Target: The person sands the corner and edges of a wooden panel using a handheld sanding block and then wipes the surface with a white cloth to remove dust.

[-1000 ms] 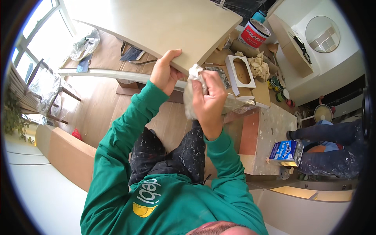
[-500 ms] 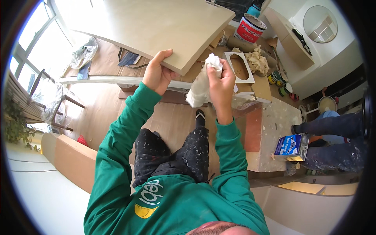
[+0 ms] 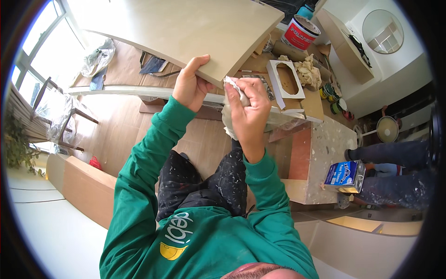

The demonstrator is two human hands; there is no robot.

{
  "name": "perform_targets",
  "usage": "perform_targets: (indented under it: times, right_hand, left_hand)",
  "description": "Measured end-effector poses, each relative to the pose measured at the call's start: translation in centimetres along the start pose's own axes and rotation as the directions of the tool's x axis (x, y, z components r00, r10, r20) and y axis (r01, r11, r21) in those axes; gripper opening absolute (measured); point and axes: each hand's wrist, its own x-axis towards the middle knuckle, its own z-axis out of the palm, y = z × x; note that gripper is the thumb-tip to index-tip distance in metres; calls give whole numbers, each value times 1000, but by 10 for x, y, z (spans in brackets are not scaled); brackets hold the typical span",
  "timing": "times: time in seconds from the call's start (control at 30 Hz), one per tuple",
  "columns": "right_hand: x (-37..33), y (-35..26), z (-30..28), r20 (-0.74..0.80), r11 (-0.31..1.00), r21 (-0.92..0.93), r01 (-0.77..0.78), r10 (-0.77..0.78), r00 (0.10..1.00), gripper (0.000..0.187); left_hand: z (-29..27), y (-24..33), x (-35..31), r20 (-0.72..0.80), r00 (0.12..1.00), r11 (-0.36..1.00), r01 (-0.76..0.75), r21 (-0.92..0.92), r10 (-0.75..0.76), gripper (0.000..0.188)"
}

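Observation:
A large beige panel point(image 3: 186, 32) lies over the workbench, one corner pointing toward me. Near that corner, my left hand point(image 3: 191, 86) grips the panel's edge, thumb on top and fingers underneath. My right hand point(image 3: 251, 107) is closed around a white rag point(image 3: 228, 118), which hangs down below the fingers. The bunched top of the rag is at the panel's corner and seems to touch its side edge. Part of the rag is hidden behind the right hand.
Right of the panel stand a red-and-white paint bucket point(image 3: 300, 33), a white frame with an oval cutout point(image 3: 284, 79) and crumpled paper point(image 3: 307, 72). A blue-and-white rectangular can point(image 3: 344, 174) is at right, near another person's legs point(image 3: 395, 190). A plastic-wrapped chair point(image 3: 69, 116) stands left.
My right hand has moved left with the rag, bringing it from open space to the panel's corner. My left hand keeps its hold on the panel.

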Motion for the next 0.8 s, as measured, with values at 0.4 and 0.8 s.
perform_targets:
  times: [0.4,0.8]
  right_hand:
    - [7,7,-3,-85,999,-23,-22,20,996,15]
    - [-5,-11,4,25,992,-115,49,-46,999,14]
  left_hand:
    - [-5,-1,0,39,999,1000,5,-1,-5,26]
    - [0,-2,-3,11,1000,1000,-16,0,16,26]
